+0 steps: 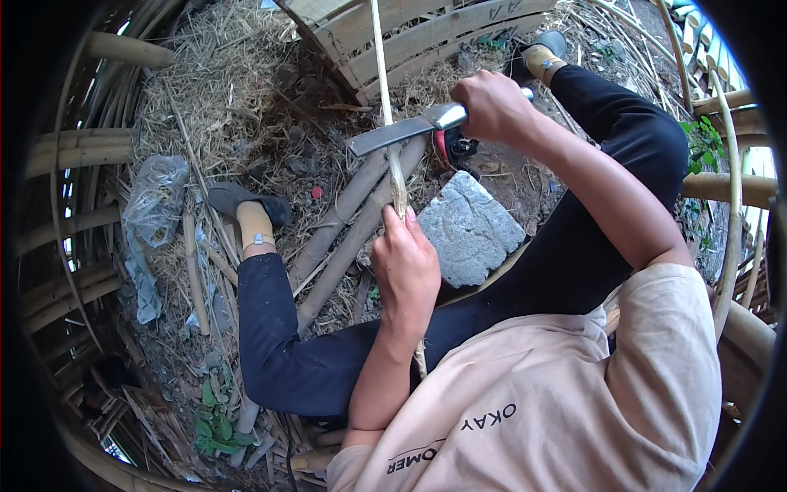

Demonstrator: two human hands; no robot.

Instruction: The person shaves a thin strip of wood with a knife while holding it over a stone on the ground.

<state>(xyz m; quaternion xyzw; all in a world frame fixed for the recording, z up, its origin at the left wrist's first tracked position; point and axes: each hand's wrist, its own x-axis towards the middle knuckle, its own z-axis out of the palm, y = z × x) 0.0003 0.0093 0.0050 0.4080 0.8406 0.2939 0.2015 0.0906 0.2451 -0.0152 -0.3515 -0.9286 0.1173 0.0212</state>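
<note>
My left hand (406,266) is wrapped round a long, pale stick (397,179) in front of my body. Beyond the fist the stick runs away from me past the top edge; a short piece shows below my wrist. With my right hand (496,107) I grip a knife (414,129) that has a broad, flat, square-ended blade and a silver collar. Its blade lies across the stick, a little farther out than my left hand, and appears to touch it. Most of the knife's handle is hidden in my fingers.
Close to my hands sit a rough grey stone block (470,230), a red-and-black object (456,150) and two bamboo poles (348,215). A wooden slatted crate (393,51) stands beyond. Straw (217,61) and a clear plastic bag (156,201) lie at the left. Bamboo walling surrounds me.
</note>
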